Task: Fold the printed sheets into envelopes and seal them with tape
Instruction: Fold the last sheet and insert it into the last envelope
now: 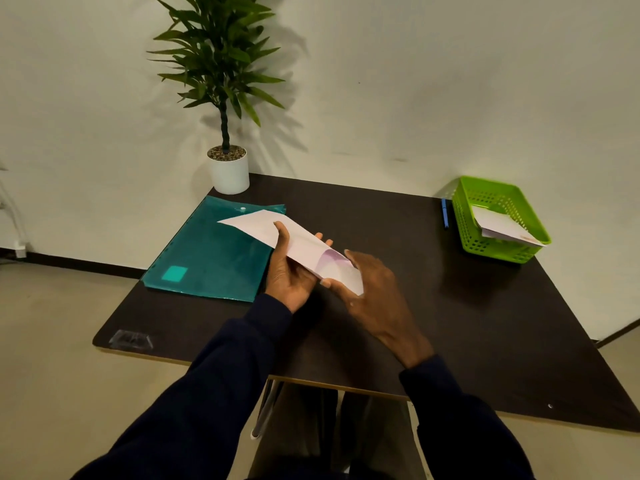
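Sheet (pixel 301 242): folded, off the table (pixel 450 323), between your hands
Left hand (pixel 291 275): your thumb on top, fingers under, gripping sheet
Right hand (pixel 374 289): you pinch its near end
Basket (pixel 502 252): far right, folded paper (pixel 498 223) inside

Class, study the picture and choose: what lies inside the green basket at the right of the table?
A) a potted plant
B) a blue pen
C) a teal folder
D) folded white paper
D: folded white paper rests inside the green basket, while the blue pen lies outside it, along its left side.
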